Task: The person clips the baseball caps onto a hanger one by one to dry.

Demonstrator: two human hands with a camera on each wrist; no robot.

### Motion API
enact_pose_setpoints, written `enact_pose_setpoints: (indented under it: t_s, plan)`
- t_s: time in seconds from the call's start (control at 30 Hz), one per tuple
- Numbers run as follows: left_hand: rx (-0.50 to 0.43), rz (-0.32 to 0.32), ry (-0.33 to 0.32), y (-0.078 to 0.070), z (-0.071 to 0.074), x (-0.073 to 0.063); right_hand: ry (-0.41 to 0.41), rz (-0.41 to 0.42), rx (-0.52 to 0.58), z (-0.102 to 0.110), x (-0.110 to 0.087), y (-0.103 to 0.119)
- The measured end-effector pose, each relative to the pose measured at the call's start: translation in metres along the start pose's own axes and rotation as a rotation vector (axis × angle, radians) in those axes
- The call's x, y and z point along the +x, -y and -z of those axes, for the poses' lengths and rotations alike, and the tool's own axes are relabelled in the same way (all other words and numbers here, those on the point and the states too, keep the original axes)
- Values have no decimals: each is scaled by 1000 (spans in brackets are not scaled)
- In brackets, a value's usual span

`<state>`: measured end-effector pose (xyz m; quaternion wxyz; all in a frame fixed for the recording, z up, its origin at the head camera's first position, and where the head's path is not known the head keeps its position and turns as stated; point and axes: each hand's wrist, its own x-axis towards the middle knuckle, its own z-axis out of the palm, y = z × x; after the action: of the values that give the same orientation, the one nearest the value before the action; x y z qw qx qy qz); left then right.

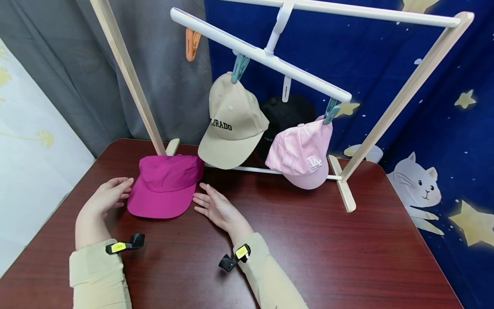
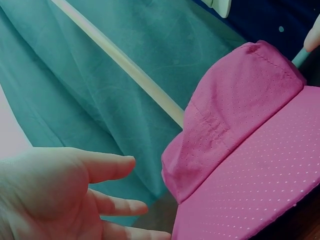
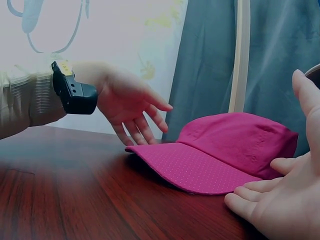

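A magenta cap (image 1: 164,184) lies on the dark red table, brim toward the person, between the two hands. At its left side is my left hand (image 1: 106,197), fingers loosely extended and close to the brim. My right hand (image 1: 218,210) is by the cap's right side, palm turned toward it with relaxed fingers. Perforations dot the brim (image 2: 260,180) in the left wrist view. The right wrist view has the cap (image 3: 225,145) flat on the table, with the left hand (image 3: 132,102) behind it and the right hand (image 3: 287,195) nearest the camera. Neither hand grips anything.
A wooden rack (image 1: 405,94) carries a white hanger (image 1: 266,56). Teal clips hold a beige cap (image 1: 231,124) and a pink cap (image 1: 302,150). A black cap (image 1: 289,116) is partly hidden behind them. An orange clip (image 1: 191,45) hangs at the hanger's left end.
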<state>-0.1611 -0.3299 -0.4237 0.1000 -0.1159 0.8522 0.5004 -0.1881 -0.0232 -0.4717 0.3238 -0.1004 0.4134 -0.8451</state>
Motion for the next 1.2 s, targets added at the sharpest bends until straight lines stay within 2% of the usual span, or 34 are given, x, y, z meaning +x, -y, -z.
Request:
enact_pose_setpoints:
  t_s: [0.2, 0.27, 0.67, 0.9, 1.2]
  plan:
    - [22, 8, -7, 3, 2, -1, -7, 1, -4, -1, 1, -1]
    - [26, 0, 13, 4, 3, -1, -11, 6, -6, -1, 0, -1]
    - [54, 9, 27, 6, 6, -2, -62, 36, -5, -2, 0, -4]
    - [35, 18, 25, 7, 7, -3, -103, 40, -28, -4, 0, -6]
    - [26, 14, 19, 7, 7, -5, -95, 43, -45, -2, 1, -7]
